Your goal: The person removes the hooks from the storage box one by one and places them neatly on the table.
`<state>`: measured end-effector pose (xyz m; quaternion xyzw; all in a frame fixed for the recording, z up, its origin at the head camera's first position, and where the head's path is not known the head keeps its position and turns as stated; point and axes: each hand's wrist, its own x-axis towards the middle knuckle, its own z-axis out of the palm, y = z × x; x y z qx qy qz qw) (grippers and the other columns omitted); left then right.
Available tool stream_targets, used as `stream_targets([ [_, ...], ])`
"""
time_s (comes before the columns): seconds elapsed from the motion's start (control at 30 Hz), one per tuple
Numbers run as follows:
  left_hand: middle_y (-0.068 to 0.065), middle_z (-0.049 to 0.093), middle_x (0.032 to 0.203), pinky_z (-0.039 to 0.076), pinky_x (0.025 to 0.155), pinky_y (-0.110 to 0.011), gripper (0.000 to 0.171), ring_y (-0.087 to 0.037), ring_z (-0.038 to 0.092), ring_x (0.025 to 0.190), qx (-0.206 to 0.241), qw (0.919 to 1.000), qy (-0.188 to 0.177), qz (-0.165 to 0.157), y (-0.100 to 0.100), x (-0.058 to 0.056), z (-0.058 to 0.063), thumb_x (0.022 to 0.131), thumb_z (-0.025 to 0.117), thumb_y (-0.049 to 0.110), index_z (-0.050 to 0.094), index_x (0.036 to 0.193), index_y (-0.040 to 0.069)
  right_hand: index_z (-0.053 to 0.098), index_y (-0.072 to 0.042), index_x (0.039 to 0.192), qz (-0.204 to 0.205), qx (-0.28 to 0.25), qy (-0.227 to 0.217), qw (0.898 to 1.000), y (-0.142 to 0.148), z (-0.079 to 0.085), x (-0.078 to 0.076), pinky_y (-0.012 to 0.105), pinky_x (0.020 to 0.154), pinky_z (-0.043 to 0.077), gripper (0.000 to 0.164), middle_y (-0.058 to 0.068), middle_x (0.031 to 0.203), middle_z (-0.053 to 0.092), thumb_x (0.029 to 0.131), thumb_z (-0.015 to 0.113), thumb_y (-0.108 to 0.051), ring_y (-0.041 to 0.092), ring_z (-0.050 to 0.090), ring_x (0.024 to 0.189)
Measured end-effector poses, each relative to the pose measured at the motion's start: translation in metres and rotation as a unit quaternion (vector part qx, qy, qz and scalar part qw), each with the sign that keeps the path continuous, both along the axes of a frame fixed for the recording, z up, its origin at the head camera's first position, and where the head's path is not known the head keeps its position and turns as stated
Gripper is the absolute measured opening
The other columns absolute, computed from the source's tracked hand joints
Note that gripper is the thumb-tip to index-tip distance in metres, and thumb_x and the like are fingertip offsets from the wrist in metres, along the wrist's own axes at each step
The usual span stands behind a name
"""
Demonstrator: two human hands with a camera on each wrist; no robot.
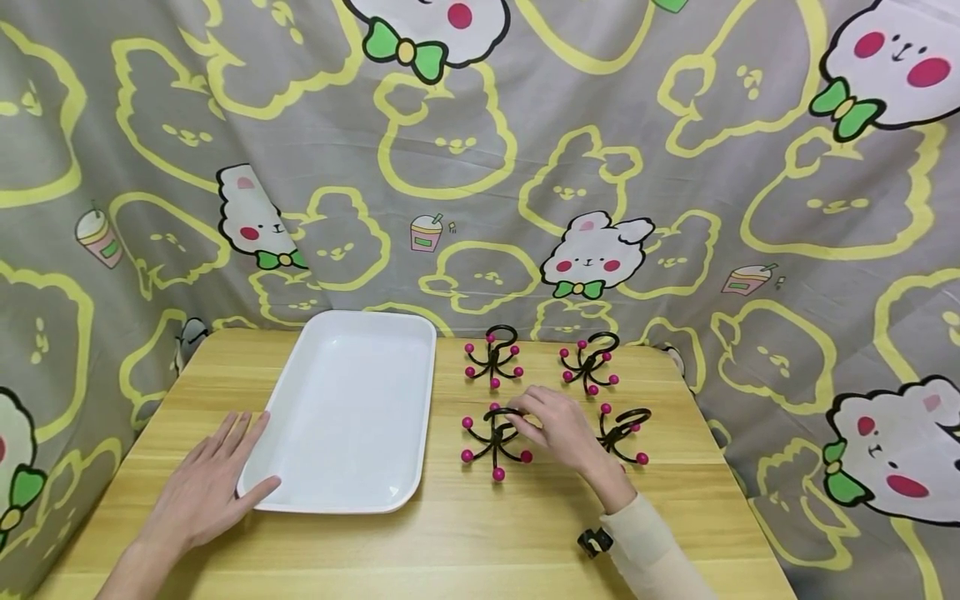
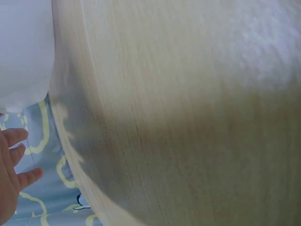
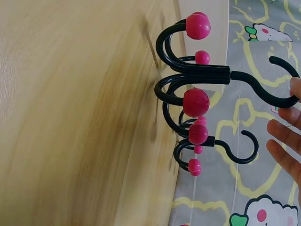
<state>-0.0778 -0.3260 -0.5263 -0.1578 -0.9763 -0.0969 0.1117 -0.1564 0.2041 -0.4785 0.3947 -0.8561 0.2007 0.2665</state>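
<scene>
My right hand pinches the curved top of a black multi-claw hook whose curled prongs end in pink balls. Close up in the right wrist view, the fingers of that hand meet the top curve of the same hook. My left hand lies with fingers spread against the left edge of a white rectangular tray. Three similar hooks stand on their prongs nearby: one behind, one at the back right, and one partly covered by my right wrist.
Everything sits on a wooden table. A grey patterned curtain hangs behind it and down both sides. A small black object shows beside my right sleeve.
</scene>
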Motion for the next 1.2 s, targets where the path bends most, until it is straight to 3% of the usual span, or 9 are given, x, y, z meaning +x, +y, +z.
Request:
stream_targets([
  [0.13,-0.032,0.045,0.161,0.039,0.113,-0.068,0.098,-0.041,0.024,0.164,0.0,1.0,-0.005,0.003,0.0,0.0,0.001,0.095,0.067,0.058,0.018,0.171,0.018,0.075,-0.014,0.103,0.0,0.001,-0.003,1.0,0.0,-0.001,-0.001,0.023,0.065,0.058,0.012,-0.003,0.089,0.072,0.093,0.078,-0.02,0.014,0.069,0.074],
  [0.4,-0.031,0.045,0.161,0.04,0.112,-0.067,0.098,-0.04,0.024,0.164,-0.001,1.0,-0.008,0.004,-0.001,0.001,0.001,0.095,0.067,0.058,0.019,0.171,0.018,0.075,-0.013,0.102,0.004,-0.001,0.005,1.0,-0.001,-0.005,-0.004,0.023,0.062,0.056,0.019,-0.002,0.087,0.071,0.085,0.084,-0.013,0.016,0.068,0.07],
  [0.63,-0.033,0.043,0.161,0.039,0.111,-0.068,0.098,-0.04,0.02,0.165,-0.001,0.9999,-0.015,0.003,-0.001,0.0,0.0,0.096,0.066,0.058,0.017,0.171,0.018,0.076,-0.014,0.103,-0.002,0.001,0.003,1.0,0.001,-0.007,-0.003,0.022,0.063,0.056,0.014,-0.003,0.088,0.071,0.091,0.081,-0.019,0.012,0.067,0.072],
  [0.83,-0.034,0.043,0.161,0.04,0.111,-0.067,0.098,-0.043,0.024,0.163,0.001,0.9997,-0.023,0.002,-0.001,0.0,0.001,0.096,0.066,0.059,0.017,0.171,0.017,0.076,-0.015,0.103,0.0,-0.001,0.007,1.0,0.001,-0.006,-0.004,0.022,0.063,0.056,0.012,-0.003,0.088,0.071,0.093,0.079,-0.022,0.012,0.067,0.072],
  [1.0,-0.034,0.042,0.162,0.041,0.112,-0.067,0.101,-0.044,0.026,0.162,-0.002,0.9996,-0.027,0.0,-0.003,-0.001,0.003,0.095,0.067,0.06,0.017,0.171,0.017,0.077,-0.014,0.104,0.002,0.005,0.007,1.0,-0.001,-0.002,-0.004,0.023,0.066,0.058,0.022,-0.003,0.09,0.073,0.085,0.086,-0.019,0.013,0.069,0.074],
  [1.2,-0.034,0.042,0.162,0.036,0.119,-0.064,0.104,-0.046,0.031,0.159,-0.003,0.9999,-0.013,-0.011,-0.003,-0.005,0.012,0.093,0.069,0.06,0.018,0.17,0.012,0.075,-0.013,0.116,-0.027,0.04,0.005,0.999,0.001,0.01,0.0,0.028,0.071,0.06,0.033,0.0,0.099,0.075,0.089,0.083,-0.032,0.013,0.071,0.083],
])
